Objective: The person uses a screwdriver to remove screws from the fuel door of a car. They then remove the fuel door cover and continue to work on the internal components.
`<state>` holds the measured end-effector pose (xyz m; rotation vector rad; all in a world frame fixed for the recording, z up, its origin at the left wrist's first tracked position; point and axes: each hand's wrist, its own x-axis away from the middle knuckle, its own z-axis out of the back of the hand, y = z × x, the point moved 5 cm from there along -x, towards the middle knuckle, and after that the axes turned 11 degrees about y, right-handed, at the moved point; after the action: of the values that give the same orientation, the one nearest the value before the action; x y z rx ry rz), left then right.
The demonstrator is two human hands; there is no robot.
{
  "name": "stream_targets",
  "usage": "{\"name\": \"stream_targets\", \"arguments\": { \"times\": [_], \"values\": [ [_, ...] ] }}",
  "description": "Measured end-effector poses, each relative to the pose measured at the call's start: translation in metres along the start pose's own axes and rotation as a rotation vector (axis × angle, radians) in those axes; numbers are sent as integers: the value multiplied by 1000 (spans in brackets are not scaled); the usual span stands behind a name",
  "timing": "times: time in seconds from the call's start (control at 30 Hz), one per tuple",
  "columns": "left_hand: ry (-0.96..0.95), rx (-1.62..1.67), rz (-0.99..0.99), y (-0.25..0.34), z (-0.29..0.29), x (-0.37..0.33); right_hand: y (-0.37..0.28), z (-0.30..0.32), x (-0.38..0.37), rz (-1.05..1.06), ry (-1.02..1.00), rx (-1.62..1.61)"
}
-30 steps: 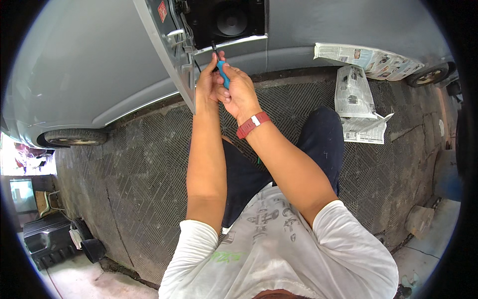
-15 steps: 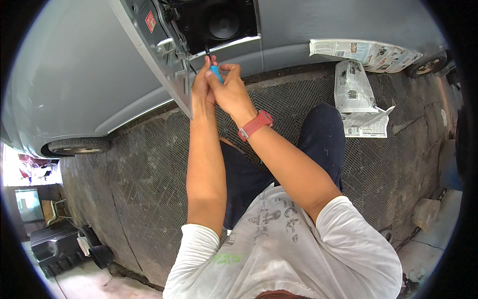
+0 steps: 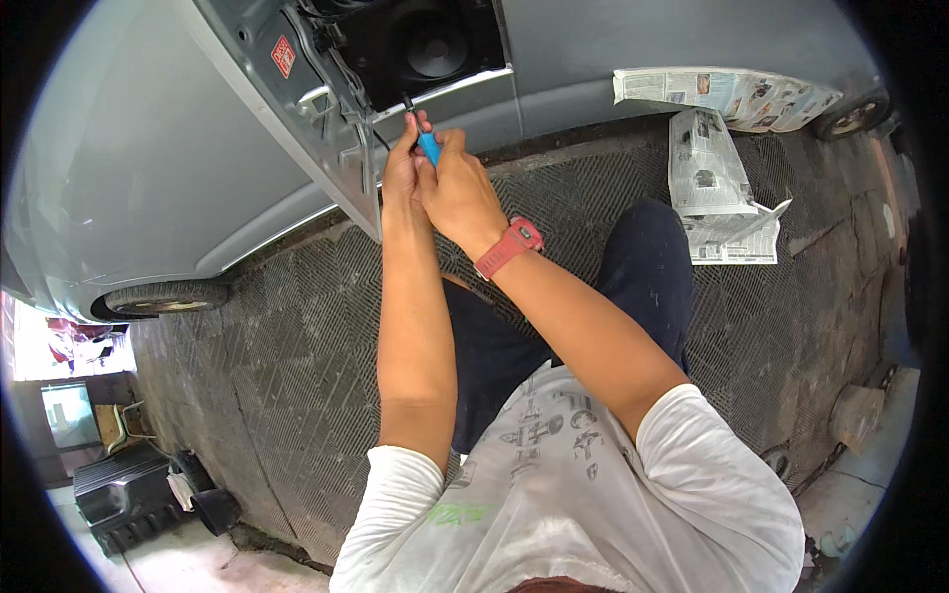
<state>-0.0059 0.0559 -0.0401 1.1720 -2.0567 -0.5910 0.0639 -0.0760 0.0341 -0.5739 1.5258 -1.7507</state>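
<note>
Both of my hands come together in front of the open grey vehicle door (image 3: 287, 119), around a tool with a blue handle (image 3: 429, 148). A dark, narrow end sticks out above my fingers, pointing at the lower sill of the doorway. My left hand (image 3: 400, 178) closes around the tool's front part. My right hand (image 3: 463, 193), with a red watch (image 3: 510, 247) on the wrist, grips the rear of the blue handle. Behind lies a black panel (image 3: 381, 74) with a round, speaker-like shape (image 3: 435, 51). The exact kind of tool is hidden by my fingers.
Newspaper sheets (image 3: 732, 94) cover the lower body of the vehicle, and more newspaper (image 3: 707, 178) lies on the ribbed dark floor mat (image 3: 306, 385). A wheel (image 3: 168, 296) is at left, another (image 3: 852, 117) at far right. A black plastic case (image 3: 124, 494) stands lower left.
The view has shifted slightly. My right hand has turned a little around the blue handle, showing more of its back; both hands stay on the tool.
</note>
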Motion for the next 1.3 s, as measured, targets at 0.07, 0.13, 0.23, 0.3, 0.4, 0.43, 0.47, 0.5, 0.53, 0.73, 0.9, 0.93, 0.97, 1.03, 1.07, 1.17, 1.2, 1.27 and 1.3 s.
{"name": "stream_targets", "arguments": {
  "times": [0.07,0.13,0.23,0.3,0.4,0.43,0.47,0.5,0.53,0.73,0.9,0.93,0.97,1.03,1.07,1.17,1.2,1.27,1.3],
  "values": [
    [23,40,14,-5,-27,12,15,-4,-14,-145,77,-231],
    [-4,45,44,-2,-27,15,17,-11,-13,-489,-80,-690],
    [-35,11,18,2,-14,6,5,-1,-8,-237,-25,-350],
    [-186,-1,71,9,-4,4,-9,11,3,57,35,-20],
    [37,-22,-25,-1,-8,-2,-3,9,-5,39,2,72],
    [42,-3,-13,-2,-16,1,7,5,-10,-161,-13,-213],
    [46,15,-1,-2,-22,5,15,-5,-13,-359,-27,-500],
    [60,34,5,-2,-19,7,18,-11,-10,-454,-45,-634],
    [30,14,6,-1,-19,9,20,-15,-10,-549,-53,-762],
    [14,-19,-10,8,-12,5,2,0,0,24,160,-16],
    [-96,131,144,2,-24,15,17,-17,-6,-538,-121,-769],
    [-56,63,92,3,-23,15,20,-20,-5,-591,-137,-841],
    [-16,-4,39,4,-23,15,21,-20,-7,-500,-57,-645],
    [53,-49,-35,8,-18,16,14,-16,-9,-339,9,-363],
    [77,-28,-51,6,-18,15,12,-12,-12,-270,5,-276],
    [124,-55,14,-3,-30,30,30,-17,-30,-233,89,-295],
    [145,-74,43,-3,-34,35,38,-22,-35,-246,118,-351],
    [-4,-57,-15,1,45,21,10,-29,-12,-502,-59,-654],
    [-67,-56,-25,-4,55,38,4,-25,-8,-634,-112,-797]
  ]
}}
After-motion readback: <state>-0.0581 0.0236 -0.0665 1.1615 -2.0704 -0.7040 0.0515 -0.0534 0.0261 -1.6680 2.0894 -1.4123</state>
